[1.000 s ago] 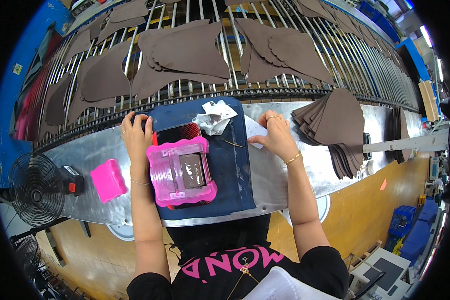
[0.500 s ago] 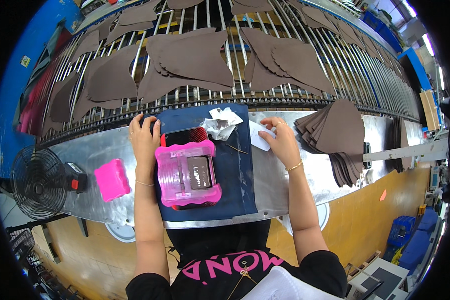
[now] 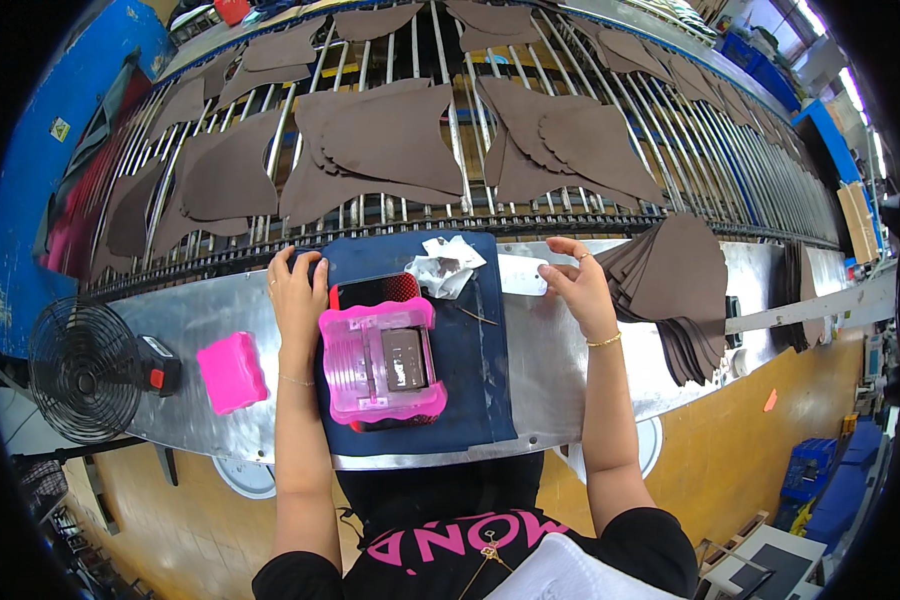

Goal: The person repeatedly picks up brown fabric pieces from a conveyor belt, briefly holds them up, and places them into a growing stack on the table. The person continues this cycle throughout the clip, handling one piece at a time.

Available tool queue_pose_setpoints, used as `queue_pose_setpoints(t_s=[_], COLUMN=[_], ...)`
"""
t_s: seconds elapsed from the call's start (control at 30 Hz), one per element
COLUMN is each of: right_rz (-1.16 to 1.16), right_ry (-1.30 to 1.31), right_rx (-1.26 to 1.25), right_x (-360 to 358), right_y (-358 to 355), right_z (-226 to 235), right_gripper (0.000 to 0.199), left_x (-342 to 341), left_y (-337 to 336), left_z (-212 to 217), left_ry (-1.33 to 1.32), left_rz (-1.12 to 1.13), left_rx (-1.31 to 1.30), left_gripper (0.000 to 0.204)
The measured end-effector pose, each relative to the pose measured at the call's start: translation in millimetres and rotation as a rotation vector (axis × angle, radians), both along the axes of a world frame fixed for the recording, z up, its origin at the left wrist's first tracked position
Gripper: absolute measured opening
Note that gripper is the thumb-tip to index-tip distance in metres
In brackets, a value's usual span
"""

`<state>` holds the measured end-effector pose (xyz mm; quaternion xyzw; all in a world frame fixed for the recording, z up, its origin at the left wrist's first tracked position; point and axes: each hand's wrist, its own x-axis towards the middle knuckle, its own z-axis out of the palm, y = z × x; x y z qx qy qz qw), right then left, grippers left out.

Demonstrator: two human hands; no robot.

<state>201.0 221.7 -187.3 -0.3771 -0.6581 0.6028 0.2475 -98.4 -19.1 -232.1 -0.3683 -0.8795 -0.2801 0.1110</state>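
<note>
A small white card (image 3: 523, 275) lies at the right edge of the dark blue mat (image 3: 480, 370). My right hand (image 3: 582, 292) pinches its right end between thumb and a finger, the index finger raised apart. My left hand (image 3: 298, 285) rests at the mat's upper left edge, fingers bent but apart, holding nothing. Between my arms, a clear pink plastic case (image 3: 355, 370) with a dark brown block (image 3: 405, 358) in it sits over a black and red tray (image 3: 380, 290). Crumpled white paper (image 3: 445, 265) and a thin stick (image 3: 477, 316) lie close to the card.
A pink square lid (image 3: 232, 373) and a black fan (image 3: 85, 370) are on the left. Fanned brown cut pieces (image 3: 675, 270) lie on the right of the metal table (image 3: 550, 400). Beyond it, more brown pieces (image 3: 380, 140) cover a rack of metal bars (image 3: 660, 130).
My right hand has shifted slightly right and the card has turned more level, its end now at my thumb. My left hand stays by the mat's edge. The whole view has tilted slightly.
</note>
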Motion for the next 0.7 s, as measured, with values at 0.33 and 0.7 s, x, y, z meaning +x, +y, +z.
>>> queue_pose_setpoints(t_s=[0.33, 0.7], right_rz=[0.025, -0.094], right_ry=[0.139, 0.093], right_rx=[-0.085, 0.017], right_x=[2.7, 3.0], right_y=[2.5, 7.2], right_z=[-5.3, -3.5], right_gripper=[0.05, 0.031], left_x=[1.2, 2.6], left_y=[0.4, -0.1], left_z=[-0.2, 1.6], left_ry=[0.018, 0.003], left_rz=[0.001, -0.003], left_rx=[0.03, 0.042], left_gripper=[0.018, 0.018])
